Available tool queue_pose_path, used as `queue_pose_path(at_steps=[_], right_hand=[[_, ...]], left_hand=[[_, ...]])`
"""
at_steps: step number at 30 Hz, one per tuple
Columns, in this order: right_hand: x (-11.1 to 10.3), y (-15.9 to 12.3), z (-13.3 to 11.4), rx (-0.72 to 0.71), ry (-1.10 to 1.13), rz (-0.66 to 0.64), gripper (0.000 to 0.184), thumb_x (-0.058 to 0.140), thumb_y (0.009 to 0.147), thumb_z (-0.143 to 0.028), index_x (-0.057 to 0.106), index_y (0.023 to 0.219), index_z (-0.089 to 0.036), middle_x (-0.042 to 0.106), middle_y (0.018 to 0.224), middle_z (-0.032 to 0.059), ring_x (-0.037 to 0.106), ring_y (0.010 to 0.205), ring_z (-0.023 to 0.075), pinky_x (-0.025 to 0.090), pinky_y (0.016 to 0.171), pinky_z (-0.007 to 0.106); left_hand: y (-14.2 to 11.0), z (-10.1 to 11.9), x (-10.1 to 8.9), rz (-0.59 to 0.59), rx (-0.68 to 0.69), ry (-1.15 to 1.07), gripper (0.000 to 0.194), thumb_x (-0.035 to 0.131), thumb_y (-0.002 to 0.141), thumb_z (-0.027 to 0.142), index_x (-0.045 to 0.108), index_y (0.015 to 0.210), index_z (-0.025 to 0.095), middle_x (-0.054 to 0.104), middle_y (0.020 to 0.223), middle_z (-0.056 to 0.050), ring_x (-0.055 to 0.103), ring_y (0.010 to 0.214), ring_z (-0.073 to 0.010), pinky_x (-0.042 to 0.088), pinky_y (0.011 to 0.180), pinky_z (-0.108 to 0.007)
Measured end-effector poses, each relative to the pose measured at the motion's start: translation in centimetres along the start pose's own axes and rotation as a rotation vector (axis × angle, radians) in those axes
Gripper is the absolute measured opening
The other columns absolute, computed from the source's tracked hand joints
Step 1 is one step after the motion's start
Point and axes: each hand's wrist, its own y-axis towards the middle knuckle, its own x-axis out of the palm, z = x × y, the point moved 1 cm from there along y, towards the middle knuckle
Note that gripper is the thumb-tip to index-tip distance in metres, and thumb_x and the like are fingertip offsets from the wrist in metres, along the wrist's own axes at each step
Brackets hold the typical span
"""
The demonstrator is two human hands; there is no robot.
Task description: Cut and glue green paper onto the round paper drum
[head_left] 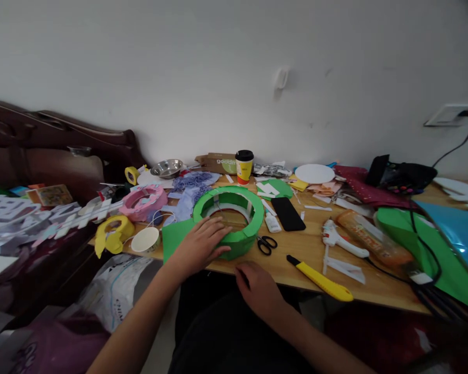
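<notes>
A green paper ring [234,218], shaped like a letter O with white strips inside, lies on the wooden table [312,259] near its front edge. My left hand [200,246] rests on the ring's near left rim with fingers spread flat, holding nothing. My right hand [257,291] sits at the table's front edge just below the ring, fingers curled loosely; nothing shows in it. Black scissors [267,244] lie right of the ring. A yellow utility knife [322,278] lies further right.
A black phone [287,213], a white glue gun [341,240], green paper sheets [432,254], a yellow coffee cup [244,167], a pink ring [143,201], a yellow paper shape [113,234] and a paper cup [146,240] crowd the table. Cables trail at right.
</notes>
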Motion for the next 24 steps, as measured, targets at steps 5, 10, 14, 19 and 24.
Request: queue_pose_path(at_steps=[5, 10, 14, 19, 24], right_hand=[[-0.4, 1.8, -0.5, 0.022, 0.105, -0.037, 0.019, 0.050, 0.099, -0.017, 0.068, 0.105, -0.017, 0.073, 0.101, 0.0100, 0.069, 0.094, 0.0249, 0.055, 0.085, 0.040], [-0.7, 1.5, -0.4, 0.106, 0.257, -0.045, 0.020, 0.050, 0.099, -0.023, 0.068, 0.107, -0.019, 0.074, 0.097, 0.0079, 0.069, 0.085, 0.0211, 0.053, 0.078, 0.034], [-2.1, -0.9, -0.3, 0.219, 0.390, 0.014, 0.025, 0.050, 0.101, -0.036, 0.068, 0.096, -0.020, 0.073, 0.086, 0.0058, 0.069, 0.078, 0.0200, 0.053, 0.073, 0.032], [-5.4, -4.0, 1.2, 0.407, 0.440, 0.357, 0.032, 0.054, 0.100, -0.048, 0.067, 0.109, -0.020, 0.074, 0.099, 0.0091, 0.071, 0.090, 0.0222, 0.058, 0.081, 0.035], [-8.2, -4.9, 0.3, 0.287, 0.457, 0.368, 0.028, 0.056, 0.101, -0.039, 0.065, 0.120, -0.022, 0.074, 0.115, 0.0118, 0.072, 0.105, 0.0236, 0.061, 0.090, 0.038]], left_hand=[[2.7, 0.0, -0.8, -0.270, -0.046, -0.125, 0.063, 0.045, 0.100, 0.059, 0.049, 0.146, 0.016, 0.066, 0.137, -0.014, 0.063, 0.124, -0.0325, 0.050, 0.101, -0.047], [4.0, -0.3, -0.7, -0.339, -0.113, -0.199, 0.051, 0.047, 0.100, 0.060, 0.066, 0.124, 0.019, 0.075, 0.117, -0.011, 0.070, 0.108, -0.0297, 0.051, 0.086, -0.036], [3.5, -0.6, -0.8, -0.135, -0.252, -0.259, 0.052, 0.035, 0.103, 0.057, 0.068, 0.088, 0.020, 0.072, 0.085, -0.007, 0.067, 0.082, -0.0239, 0.046, 0.072, -0.033], [2.4, -2.2, -2.7, 0.417, -0.618, -0.531, 0.064, 0.024, 0.102, 0.062, 0.068, 0.084, 0.019, 0.065, 0.072, -0.003, 0.061, 0.072, -0.0210, 0.046, 0.069, -0.032], [2.4, -2.2, -3.6, 0.979, -0.922, -1.210, 0.048, 0.042, 0.100, 0.062, 0.068, 0.099, 0.021, 0.072, 0.088, -0.004, 0.065, 0.075, -0.0191, 0.053, 0.070, -0.030]])
